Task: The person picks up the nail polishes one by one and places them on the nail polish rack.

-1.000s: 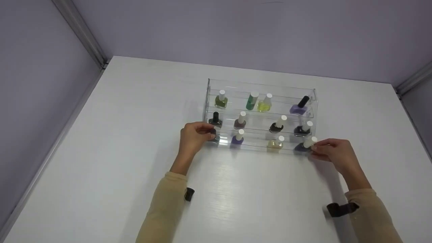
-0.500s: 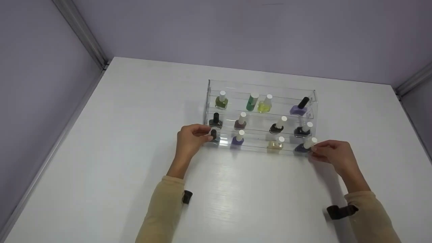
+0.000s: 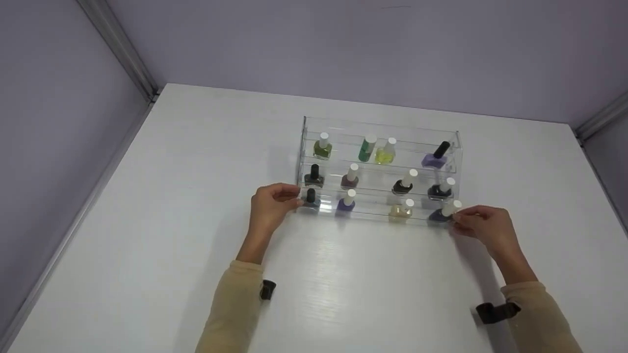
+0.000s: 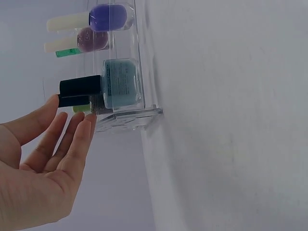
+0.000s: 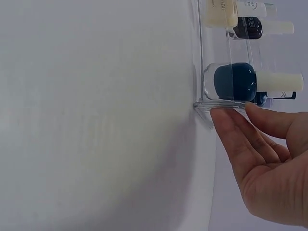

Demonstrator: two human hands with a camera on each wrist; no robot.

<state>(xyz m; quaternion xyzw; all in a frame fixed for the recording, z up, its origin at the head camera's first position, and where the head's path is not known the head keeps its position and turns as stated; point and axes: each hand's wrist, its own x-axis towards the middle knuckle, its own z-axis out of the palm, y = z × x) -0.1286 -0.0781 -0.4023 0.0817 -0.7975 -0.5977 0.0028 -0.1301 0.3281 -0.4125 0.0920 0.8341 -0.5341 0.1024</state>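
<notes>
A clear acrylic tiered rack (image 3: 382, 124) holds several nail polish bottles in three rows. At its front left corner stands a grey-blue nail polish (image 4: 121, 83) with a black cap. My left hand (image 3: 269, 205) is beside that corner, holding nothing, its fingers loosely bent and its thumb tip close to the black cap. At the front right corner a dark blue nail polish (image 5: 236, 82) with a white cap leans back in its row. My right hand (image 3: 486, 228) has its fingertips at the rack's right side panel, the thumb right by this bottle.
In the front row are also a purple nail polish (image 3: 346, 202) and a cream nail polish (image 3: 401, 211). Green, yellow and lilac bottles stand on the top tier. The white table (image 3: 324, 294) ends at a lilac wall (image 3: 294, 44) behind the rack.
My left hand has drawn back to the left, away from the black-capped bottle at the front left corner. The right hand has stayed at the right corner.
</notes>
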